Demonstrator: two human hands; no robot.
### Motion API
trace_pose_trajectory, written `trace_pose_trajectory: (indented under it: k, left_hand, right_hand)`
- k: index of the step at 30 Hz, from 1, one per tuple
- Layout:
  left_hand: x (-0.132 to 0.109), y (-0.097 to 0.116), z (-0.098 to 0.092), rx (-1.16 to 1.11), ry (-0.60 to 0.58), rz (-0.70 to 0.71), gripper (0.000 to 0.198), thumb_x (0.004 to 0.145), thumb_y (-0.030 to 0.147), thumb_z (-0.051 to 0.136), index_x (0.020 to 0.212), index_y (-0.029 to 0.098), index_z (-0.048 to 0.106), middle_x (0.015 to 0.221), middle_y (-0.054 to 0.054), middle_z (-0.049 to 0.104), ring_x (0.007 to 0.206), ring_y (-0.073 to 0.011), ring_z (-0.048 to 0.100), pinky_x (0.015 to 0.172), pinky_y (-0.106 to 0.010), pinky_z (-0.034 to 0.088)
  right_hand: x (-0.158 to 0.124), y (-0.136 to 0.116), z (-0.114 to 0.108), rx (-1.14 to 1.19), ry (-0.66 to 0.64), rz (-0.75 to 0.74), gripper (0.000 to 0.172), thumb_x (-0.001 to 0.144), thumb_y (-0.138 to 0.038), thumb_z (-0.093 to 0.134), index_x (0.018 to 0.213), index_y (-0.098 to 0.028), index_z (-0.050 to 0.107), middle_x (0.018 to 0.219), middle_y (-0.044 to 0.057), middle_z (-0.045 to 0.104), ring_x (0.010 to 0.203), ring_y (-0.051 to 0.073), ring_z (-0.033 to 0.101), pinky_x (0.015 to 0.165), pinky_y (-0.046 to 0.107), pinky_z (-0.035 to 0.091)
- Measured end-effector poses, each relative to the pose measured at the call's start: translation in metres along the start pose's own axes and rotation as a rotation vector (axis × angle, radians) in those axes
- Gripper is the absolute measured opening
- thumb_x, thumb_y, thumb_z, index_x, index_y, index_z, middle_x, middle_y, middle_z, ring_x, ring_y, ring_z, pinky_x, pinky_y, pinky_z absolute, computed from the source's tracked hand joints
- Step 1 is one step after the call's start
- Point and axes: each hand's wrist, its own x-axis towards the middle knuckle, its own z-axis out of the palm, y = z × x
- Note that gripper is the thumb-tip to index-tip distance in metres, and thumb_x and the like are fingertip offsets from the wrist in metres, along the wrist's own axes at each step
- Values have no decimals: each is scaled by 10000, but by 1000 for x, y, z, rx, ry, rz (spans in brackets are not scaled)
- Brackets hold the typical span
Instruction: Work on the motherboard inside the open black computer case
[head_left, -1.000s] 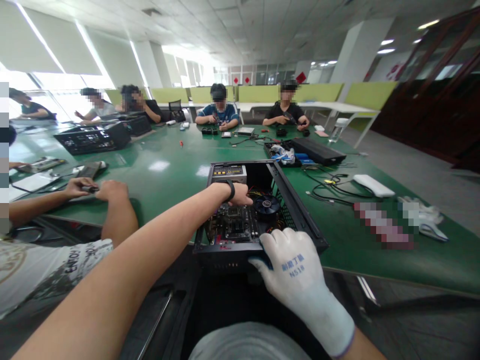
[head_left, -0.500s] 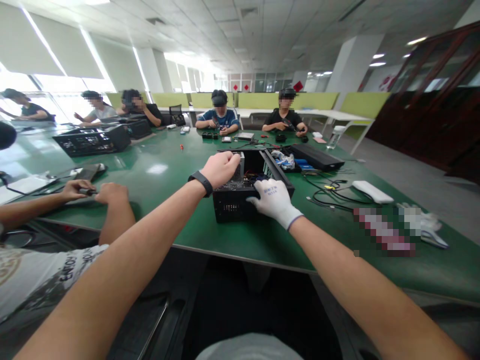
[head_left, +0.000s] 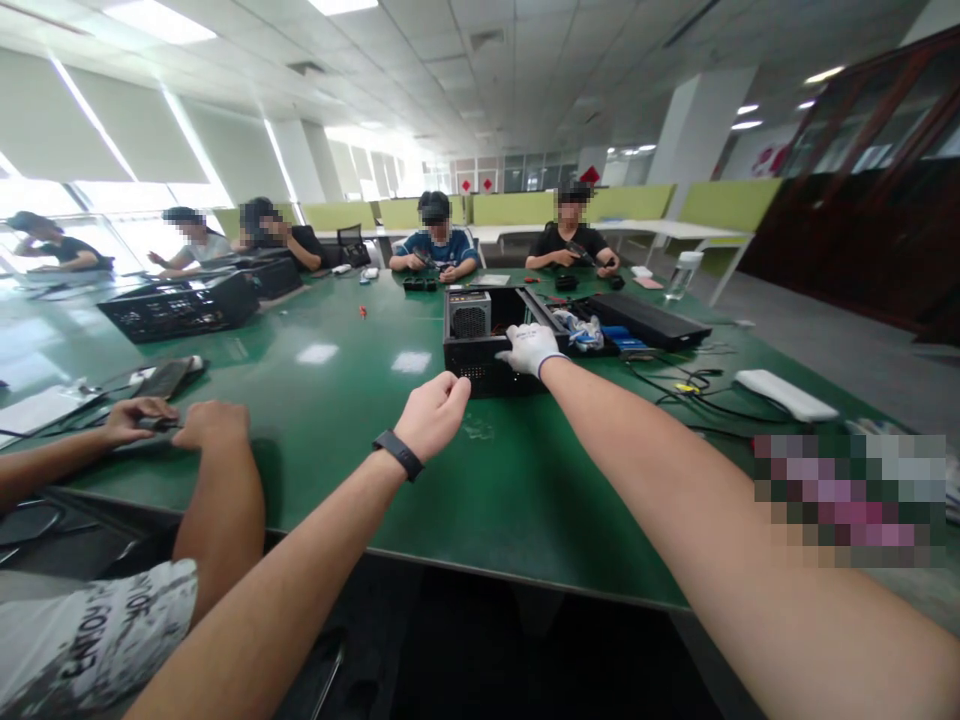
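Note:
An open black computer case (head_left: 474, 358) lies on the green table, with a grey power supply (head_left: 470, 318) showing inside at its left. My right hand (head_left: 531, 348), in a white glove, grips the case's near edge, thumb against the outer face and fingers over the rim. Bare, with a dark band at the wrist, my left hand (head_left: 435, 412) is closed above the table in front of the case, apart from it. Whatever its curled fingers may hold is hidden.
Gloves with blue parts (head_left: 581, 330) and a long black panel (head_left: 645, 320) lie right of the case. Black cables (head_left: 682, 385) and a white bar-shaped object (head_left: 786, 394) are nearer. At left, a neighbour's hands (head_left: 176, 420) work close by. Another case (head_left: 180, 303) stands farther back.
The case has moved farther from me across the table, my right hand still on it. My left hand has come off the case's inside, back towards me and lower.

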Motion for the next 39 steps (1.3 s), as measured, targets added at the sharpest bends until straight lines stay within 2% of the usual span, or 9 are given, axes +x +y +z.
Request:
trace_pose_trajectory:
  k: [6,10,12,16,21,26,30,35,39]
  left_hand:
    - [2,-8,1,-41,16,-35,336,929,423,392,670,211,408,619,41,489,642,-132,476,605,-266,336]
    - [9,-5,-8,-88,77,-59,161,909,332,414,813,212,462,727,16,560,724,-151,525,676,-279,396]
    - [14,0,-11,-121,93,-102,103,886,282,428,941,199,458,819,-14,588,766,-160,547,708,-290,425]
    - [25,20,-13,-163,-6,-211,244,874,239,429,1104,168,396,920,-69,598,765,-168,571,678,-296,456]
    - [35,45,-12,22,-65,-150,297,847,193,491,1136,155,429,918,-91,633,825,-196,606,735,-316,480]
    - [36,54,-3,353,-321,14,347,820,197,567,1157,144,501,971,-111,700,899,-225,653,784,-317,487]
    - [29,63,15,656,-522,41,501,763,213,657,1234,90,537,1128,-182,700,1016,-264,669,811,-304,507]
    - [15,84,40,901,-790,99,369,636,139,752,1004,127,748,1128,-156,725,1035,-293,675,891,-302,513]
    - [11,80,59,928,-878,102,346,526,82,812,866,140,797,1010,-144,758,996,-331,690,935,-364,517]
  right_hand:
    - [-12,0,-4,-3,11,-40,429,923,-448,570,1251,-172,568,1254,93,580,1103,215,580,944,454,489]
    - [-39,-5,-6,2,28,-62,445,922,-490,552,1231,-170,575,1234,92,586,1097,215,575,954,457,472]
    - [-57,-9,-7,6,37,-68,460,922,-519,535,1217,-169,577,1213,89,590,1087,213,571,958,456,456]
    - [-99,-15,-12,21,58,-80,462,919,-547,497,1171,-168,579,1109,95,617,1034,228,563,922,421,406]
    - [-166,-23,-27,42,97,-105,406,904,-519,503,1102,-175,587,1044,140,638,976,257,559,821,370,324]
    - [-241,-29,-46,53,119,-149,348,903,-495,521,1059,-192,593,1001,107,633,919,241,544,750,363,288]
    - [-293,-34,-58,80,126,-175,281,870,-450,596,1013,-209,598,948,73,622,873,232,525,727,362,263]
    - [-341,-39,-66,155,152,-183,229,834,-404,651,958,-218,600,882,50,599,824,229,496,716,360,233]
    - [-360,-39,-67,193,154,-187,206,821,-384,662,951,-234,608,856,41,595,813,233,477,702,364,213]
